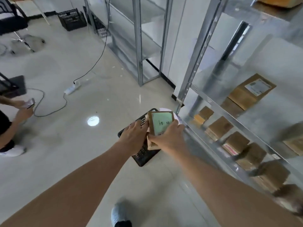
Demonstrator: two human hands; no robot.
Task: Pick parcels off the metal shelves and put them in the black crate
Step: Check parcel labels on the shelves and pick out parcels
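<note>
Both hands are held over the black crate (pixel 144 156) on the floor. A brown parcel (pixel 159 125) is pinched at its near edge by the right hand (pixel 168 136); the left hand (pixel 132 136) is pressed against its left side, whether curled cannot be told. Metal shelves (pixel 229 115) stand just right; open floor (pixel 82 128) lies left.

Storeroom: metal shelves (pixel 218 102) stacked with parcels (pixel 219 127).

Brown cardboard, bare steel and a gleaming floor.
The parcel (pixel 159 126) is matt brown cardboard with a pale green paper label; the shelves (pixel 229 115) at right are dull grey galvanised metal; the crate (pixel 144 154) is black perforated plastic; the floor (pixel 82 145) is glossy, smooth pale tile mirroring a lamp.
</note>
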